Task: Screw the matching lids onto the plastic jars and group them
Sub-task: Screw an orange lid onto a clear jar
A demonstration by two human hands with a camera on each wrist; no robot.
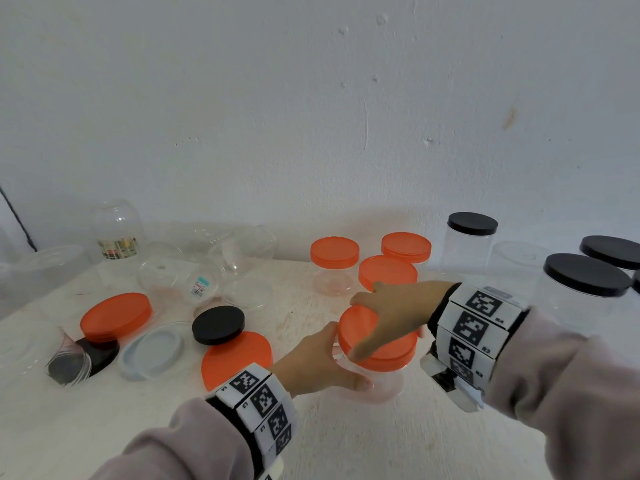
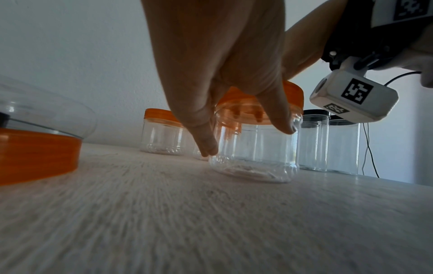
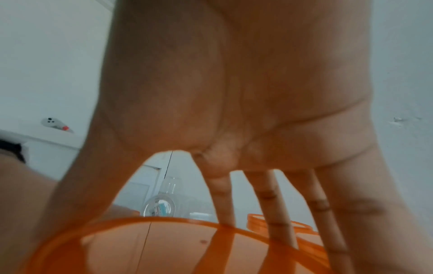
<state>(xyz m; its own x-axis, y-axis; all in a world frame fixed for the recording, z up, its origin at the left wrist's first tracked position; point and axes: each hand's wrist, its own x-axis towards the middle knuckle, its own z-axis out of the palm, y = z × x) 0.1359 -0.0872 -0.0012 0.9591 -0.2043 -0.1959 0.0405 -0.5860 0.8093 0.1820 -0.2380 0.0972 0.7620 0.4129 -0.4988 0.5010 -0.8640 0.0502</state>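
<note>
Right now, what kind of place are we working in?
Probably a plain room at home or a makeshift workspace, not a factory. A scuffed white wall stands behind a pale worn table strewn with clear plastic jars and loose lids; one jar carries a shop price sticker.

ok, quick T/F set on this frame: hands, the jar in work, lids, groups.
1. The left hand holds the clear jar by its side. True.
2. The right hand grips a black lid. False: it grips the orange lid on that jar.
3. Three orange-lidded jars stand behind the hands. True.
4. The jar being held lies on its side. False: it stands upright on the table.
5. A loose black lid lies to the left. True.
</note>
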